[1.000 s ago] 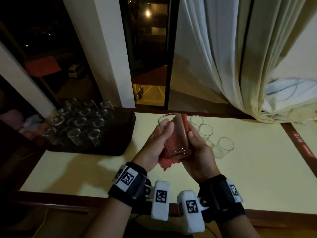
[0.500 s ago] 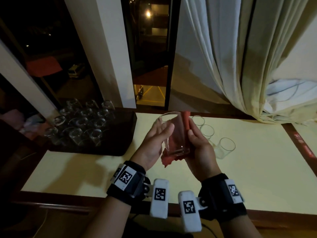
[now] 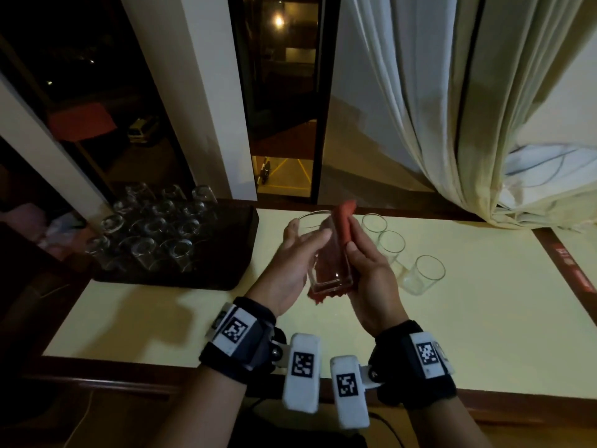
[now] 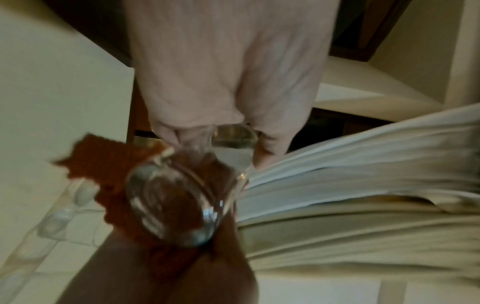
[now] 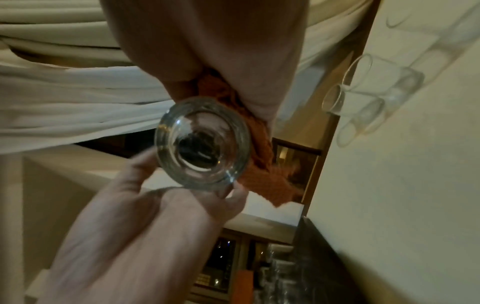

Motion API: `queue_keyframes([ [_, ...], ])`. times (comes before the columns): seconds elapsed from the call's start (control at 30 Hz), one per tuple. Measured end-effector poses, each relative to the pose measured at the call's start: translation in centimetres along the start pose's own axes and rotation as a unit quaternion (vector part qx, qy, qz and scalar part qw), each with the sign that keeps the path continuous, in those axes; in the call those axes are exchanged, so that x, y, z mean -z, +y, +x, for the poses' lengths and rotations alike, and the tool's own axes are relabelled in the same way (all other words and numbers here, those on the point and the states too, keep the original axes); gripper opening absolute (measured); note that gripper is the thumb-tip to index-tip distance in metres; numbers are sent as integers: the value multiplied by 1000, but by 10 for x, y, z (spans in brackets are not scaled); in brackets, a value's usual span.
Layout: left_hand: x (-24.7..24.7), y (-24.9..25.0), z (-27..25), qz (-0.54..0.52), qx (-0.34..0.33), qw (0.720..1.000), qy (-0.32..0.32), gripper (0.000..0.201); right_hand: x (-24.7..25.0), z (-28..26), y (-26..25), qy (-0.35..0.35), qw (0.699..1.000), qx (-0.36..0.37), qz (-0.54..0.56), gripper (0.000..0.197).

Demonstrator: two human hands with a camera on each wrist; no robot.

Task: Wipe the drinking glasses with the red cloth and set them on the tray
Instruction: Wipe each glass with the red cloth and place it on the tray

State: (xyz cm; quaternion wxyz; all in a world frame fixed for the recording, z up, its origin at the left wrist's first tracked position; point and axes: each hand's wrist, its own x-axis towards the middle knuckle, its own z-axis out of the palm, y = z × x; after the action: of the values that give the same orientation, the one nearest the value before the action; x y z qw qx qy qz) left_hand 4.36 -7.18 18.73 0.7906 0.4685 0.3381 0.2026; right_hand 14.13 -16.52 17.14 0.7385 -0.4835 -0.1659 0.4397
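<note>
three glasses [image 3: 391, 242] perhaps beside hands [image 3: 332, 263]

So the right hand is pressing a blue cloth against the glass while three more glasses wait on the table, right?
Not quite: the cloth is red, not blue, as the head view shows. The right hand presses it against the glass, and three more glasses wait on the table.

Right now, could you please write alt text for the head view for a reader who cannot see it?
Two hands hold a drinking glass above a pale table: the left hand steadies it, the right hand presses a red cloth against its side. A dark tray of glasses sits left; three more glasses stand right.
</note>
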Motion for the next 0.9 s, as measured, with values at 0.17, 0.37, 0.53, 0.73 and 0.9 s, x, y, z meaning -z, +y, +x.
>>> queue_keyframes([
  [0.17, 2, 1, -2, 5, 1, 999, -41, 107, 0, -2, -4, -55, 993, -46, 98, 48],
  [0.37, -3, 5, -4, 27, -11, 1000, -5, 85, 0, -1, 2, 1, 1000, 7, -3, 47],
  [0.53, 1, 0, -4, 26, 0, 999, -32, 94, 2, -4, -1, -56, 990, -58, 118, 48],
  [0.73, 1, 0, -4, -1, -5, 1000, -3, 94, 3, -3, 1, -5, 1000, -11, 27, 46],
  [0.9, 1, -1, -6, 13, -3, 1000, -8, 87, -2, -3, -1, -41, 997, -41, 56, 47],
])
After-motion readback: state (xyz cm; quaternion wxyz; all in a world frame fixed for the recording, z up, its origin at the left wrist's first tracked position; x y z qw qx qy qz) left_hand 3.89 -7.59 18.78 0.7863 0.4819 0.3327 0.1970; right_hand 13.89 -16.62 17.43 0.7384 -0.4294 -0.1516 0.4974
